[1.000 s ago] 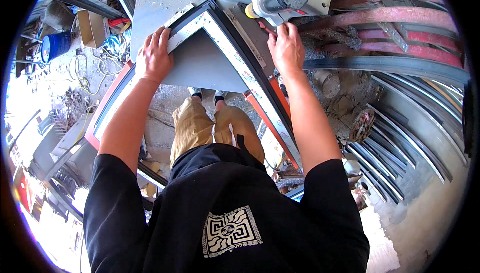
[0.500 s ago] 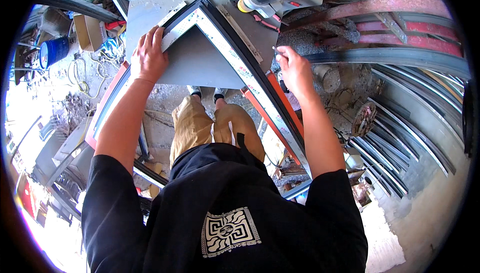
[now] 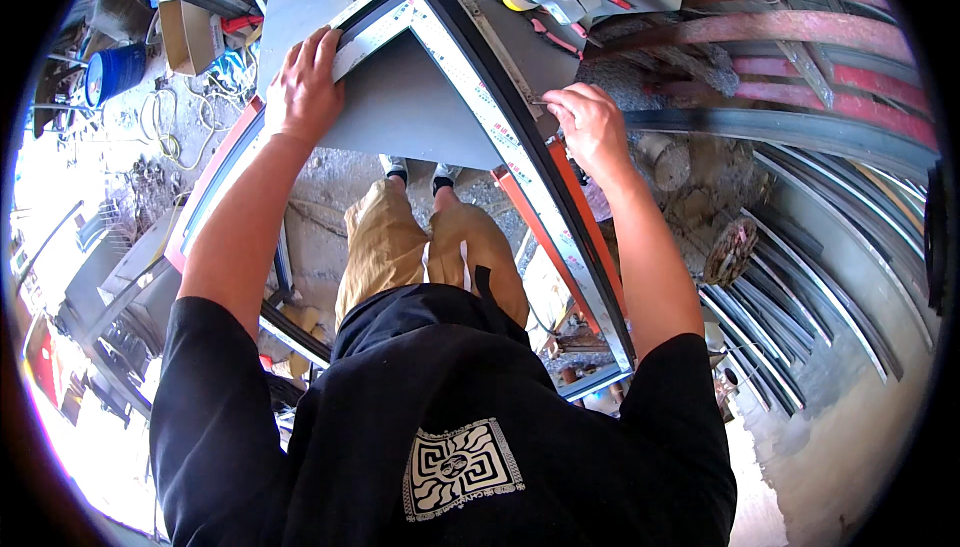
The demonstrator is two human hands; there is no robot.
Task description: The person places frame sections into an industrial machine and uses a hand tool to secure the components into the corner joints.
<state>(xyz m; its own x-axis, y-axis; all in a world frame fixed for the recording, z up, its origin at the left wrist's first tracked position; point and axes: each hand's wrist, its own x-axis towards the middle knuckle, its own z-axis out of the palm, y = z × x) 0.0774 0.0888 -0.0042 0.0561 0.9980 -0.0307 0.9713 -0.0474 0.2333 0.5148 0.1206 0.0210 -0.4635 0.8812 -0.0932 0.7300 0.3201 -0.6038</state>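
From over here I make out a blue bucket beside an open cardboard box on my left, loose loops of yellow cord near them, and, on my right, faded red bars with long metal profiles lower in view.

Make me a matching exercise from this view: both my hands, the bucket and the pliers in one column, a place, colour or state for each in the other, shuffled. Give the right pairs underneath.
Column one
1. Left hand
2. Right hand
3. Bucket
4. Pliers

Column two
A. Blue, on the floor off to the left
B. Fingertips pinched together on a small thin item
C. Red-handled, lying on the grey work surface
D. Over the left bar of the angled frame

Right pairs: 1-D, 2-B, 3-A, 4-C
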